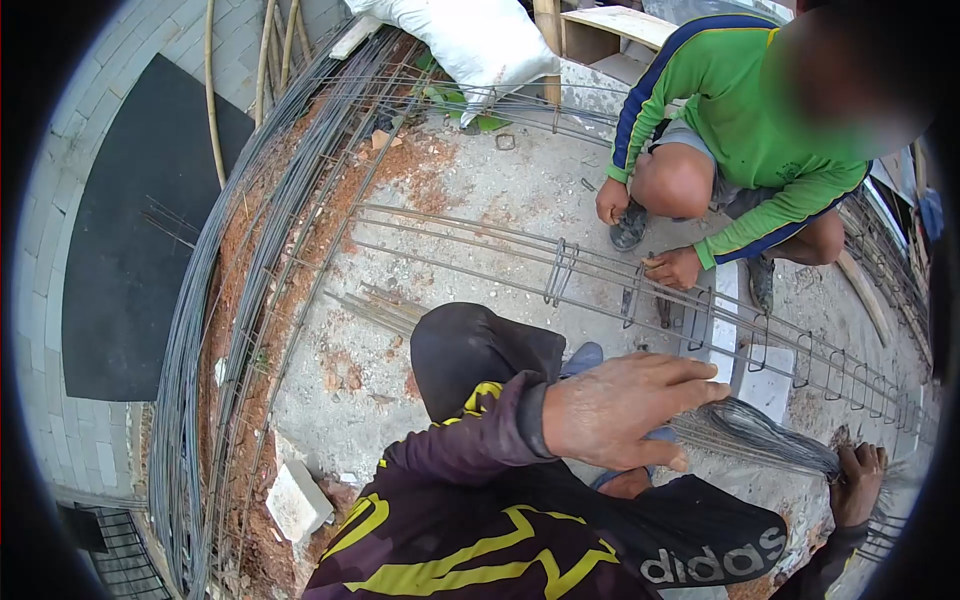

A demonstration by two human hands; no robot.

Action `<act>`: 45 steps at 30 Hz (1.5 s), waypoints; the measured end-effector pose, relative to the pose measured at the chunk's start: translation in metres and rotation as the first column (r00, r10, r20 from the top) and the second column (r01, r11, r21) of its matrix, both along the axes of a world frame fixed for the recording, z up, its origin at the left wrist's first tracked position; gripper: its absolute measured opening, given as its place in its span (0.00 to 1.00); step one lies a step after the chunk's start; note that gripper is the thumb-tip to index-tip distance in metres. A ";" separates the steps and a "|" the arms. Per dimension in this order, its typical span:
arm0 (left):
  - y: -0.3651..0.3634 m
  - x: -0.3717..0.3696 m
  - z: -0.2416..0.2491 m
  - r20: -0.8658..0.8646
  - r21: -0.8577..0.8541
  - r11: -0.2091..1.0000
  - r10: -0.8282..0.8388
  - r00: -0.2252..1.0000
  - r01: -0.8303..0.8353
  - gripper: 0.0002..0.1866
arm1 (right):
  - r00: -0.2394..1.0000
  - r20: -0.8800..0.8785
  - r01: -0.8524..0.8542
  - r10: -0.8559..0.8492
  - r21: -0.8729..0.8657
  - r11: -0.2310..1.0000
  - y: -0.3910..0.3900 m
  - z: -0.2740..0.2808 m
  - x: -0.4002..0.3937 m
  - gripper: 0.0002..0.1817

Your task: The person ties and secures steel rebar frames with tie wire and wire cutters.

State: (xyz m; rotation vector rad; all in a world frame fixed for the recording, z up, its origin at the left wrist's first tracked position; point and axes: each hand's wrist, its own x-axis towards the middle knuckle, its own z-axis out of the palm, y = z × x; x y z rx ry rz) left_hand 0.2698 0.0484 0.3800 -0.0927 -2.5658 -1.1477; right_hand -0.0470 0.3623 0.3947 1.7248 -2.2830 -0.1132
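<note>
My left hand (630, 410) is held over my knees, palm down, its fingers and thumb stretched out and apart, with nothing in it. At the lower right my right hand (858, 485) is closed round the end of a bundle of thin dark tie wire (765, 430). The bundle's other end lies just beyond my left fingertips. Beyond my hands a long rebar cage (590, 262) rests low over the concrete, with square stirrups (757, 340) spaced along its right part and several gathered near its middle.
A co-worker in a green shirt (735, 110) crouches across the cage, one hand (673, 268) at its bars. Long rods (200, 330) curve along the left over red soil. A white sack (470, 40) lies at the top, a white block (297, 502) at lower left.
</note>
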 end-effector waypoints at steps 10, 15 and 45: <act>0.107 -0.085 0.006 -0.222 0.605 0.465 -0.682 0.697 0.647 0.39 | 0.769 -0.619 -0.183 0.161 0.029 0.983 -0.028 0.152 0.187 0.18; 0.137 -0.079 0.024 -0.364 0.644 0.358 -0.633 0.683 0.675 0.17 | 0.953 0.268 0.130 0.139 -0.780 0.612 0.033 0.134 0.155 0.34; -0.031 -0.002 0.035 -0.517 0.636 0.512 0.838 0.173 -0.577 0.30 | -0.696 0.645 0.131 0.314 -0.316 0.940 -0.281 -0.073 0.161 0.10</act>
